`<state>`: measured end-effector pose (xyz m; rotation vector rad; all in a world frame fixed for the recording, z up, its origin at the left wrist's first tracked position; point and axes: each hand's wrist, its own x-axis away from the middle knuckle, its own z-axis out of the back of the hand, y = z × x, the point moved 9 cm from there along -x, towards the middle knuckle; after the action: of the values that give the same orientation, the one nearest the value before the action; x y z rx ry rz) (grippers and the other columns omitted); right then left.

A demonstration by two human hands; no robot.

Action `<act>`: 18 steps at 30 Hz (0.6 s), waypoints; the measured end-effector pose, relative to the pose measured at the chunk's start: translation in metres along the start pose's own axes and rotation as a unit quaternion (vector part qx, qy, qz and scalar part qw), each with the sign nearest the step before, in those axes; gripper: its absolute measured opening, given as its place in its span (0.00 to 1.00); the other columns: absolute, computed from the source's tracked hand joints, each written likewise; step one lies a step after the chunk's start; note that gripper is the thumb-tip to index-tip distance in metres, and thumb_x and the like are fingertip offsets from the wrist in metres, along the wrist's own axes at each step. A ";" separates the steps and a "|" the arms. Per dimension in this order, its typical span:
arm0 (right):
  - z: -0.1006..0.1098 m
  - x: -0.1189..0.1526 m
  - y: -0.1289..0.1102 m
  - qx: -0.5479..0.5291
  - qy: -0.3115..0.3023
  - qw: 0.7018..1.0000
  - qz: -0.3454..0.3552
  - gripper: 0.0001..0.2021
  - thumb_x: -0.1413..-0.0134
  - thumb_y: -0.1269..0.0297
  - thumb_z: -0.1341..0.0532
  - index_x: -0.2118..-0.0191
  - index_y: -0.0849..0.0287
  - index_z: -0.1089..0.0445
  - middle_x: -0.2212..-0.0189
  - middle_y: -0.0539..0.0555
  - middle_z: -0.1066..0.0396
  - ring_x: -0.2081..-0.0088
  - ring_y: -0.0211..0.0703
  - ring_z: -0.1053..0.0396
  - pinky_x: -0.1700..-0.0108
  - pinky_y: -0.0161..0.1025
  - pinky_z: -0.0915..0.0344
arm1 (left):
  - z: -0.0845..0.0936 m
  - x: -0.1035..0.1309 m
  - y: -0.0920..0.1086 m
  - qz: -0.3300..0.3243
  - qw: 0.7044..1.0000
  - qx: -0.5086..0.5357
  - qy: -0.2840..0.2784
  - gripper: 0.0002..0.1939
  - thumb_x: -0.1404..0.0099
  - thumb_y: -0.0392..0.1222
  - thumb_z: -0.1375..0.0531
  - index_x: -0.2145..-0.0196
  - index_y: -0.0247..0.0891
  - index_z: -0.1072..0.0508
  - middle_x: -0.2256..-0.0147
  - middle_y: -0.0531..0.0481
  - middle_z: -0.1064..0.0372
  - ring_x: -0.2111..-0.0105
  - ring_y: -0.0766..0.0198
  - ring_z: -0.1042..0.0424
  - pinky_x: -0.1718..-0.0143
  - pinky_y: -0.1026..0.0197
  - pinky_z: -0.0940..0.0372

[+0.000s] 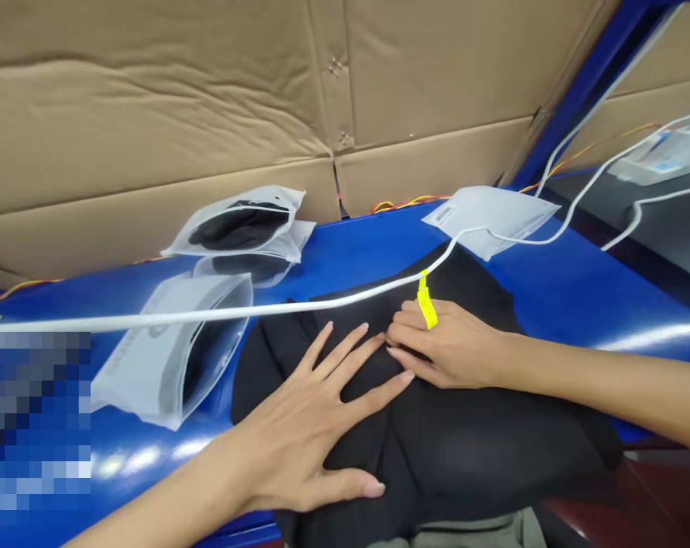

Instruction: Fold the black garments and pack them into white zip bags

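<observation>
A black cloth garment (482, 449) lies spread over the blue table, with its near part hanging over the front edge. What kind of garment it is I cannot tell. My left hand (305, 426) rests flat on it, fingers spread and holding nothing. Just right of those fingertips, my right hand (451, 346) is closed, its curled fingers pinching the black cloth. The exact grip is partly hidden by the fingers. A white cable (299, 307) crosses above the garment, and a yellow tag (428, 307) hangs from it in front of my right hand.
Frosted zip bags with dark contents stand at the left: a near bag (156, 342) and a far bag (236, 221) atop another. A flatter white bag (487, 217) lies beyond the garment. Cardboard (208, 114) walls the back of the blue table (356, 255). A clear container (670, 156) sits far right.
</observation>
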<state>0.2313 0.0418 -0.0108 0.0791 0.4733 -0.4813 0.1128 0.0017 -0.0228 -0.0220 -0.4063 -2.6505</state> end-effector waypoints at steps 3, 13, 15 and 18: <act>-0.002 0.002 0.002 -0.035 -0.016 0.999 0.001 0.12 0.26 0.64 0.47 0.63 0.59 0.31 0.70 0.52 0.32 0.69 0.44 0.38 0.64 0.40 0.42 | -0.001 0.000 -0.012 0.003 1.000 0.009 -0.022 0.42 0.23 0.63 0.43 0.21 0.54 0.56 0.21 0.40 0.61 0.23 0.31 0.59 0.30 0.15 0.60; -0.007 0.019 0.011 -0.033 -0.120 0.992 0.021 0.36 0.30 0.40 0.41 0.29 0.62 0.37 0.56 0.66 0.28 0.59 0.55 0.34 0.55 0.51 0.33 | 0.004 0.002 -0.026 0.009 0.999 0.012 -0.046 0.36 0.19 0.50 0.47 0.21 0.52 0.58 0.21 0.46 0.61 0.21 0.40 0.63 0.27 0.20 0.62; 0.000 0.021 0.011 0.005 -0.088 0.996 0.031 0.32 0.29 0.44 0.40 0.32 0.63 0.33 0.55 0.67 0.27 0.58 0.55 0.32 0.56 0.51 0.33 | 0.005 0.002 -0.030 0.018 0.999 0.012 -0.039 0.36 0.18 0.49 0.47 0.21 0.51 0.59 0.21 0.46 0.60 0.21 0.42 0.64 0.26 0.23 0.61; 0.021 0.024 -0.015 0.049 0.016 0.989 0.138 0.16 0.28 0.61 0.38 0.43 0.64 0.26 0.56 0.63 0.24 0.57 0.50 0.29 0.58 0.45 0.33 | 0.006 0.003 -0.035 0.027 0.999 0.016 -0.030 0.34 0.17 0.44 0.51 0.21 0.53 0.61 0.21 0.49 0.61 0.21 0.47 0.65 0.24 0.27 0.61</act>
<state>0.2522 0.0141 -0.0024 0.2433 0.4612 -0.2311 0.0942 0.0321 -0.0270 -0.1004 -0.4625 -2.5951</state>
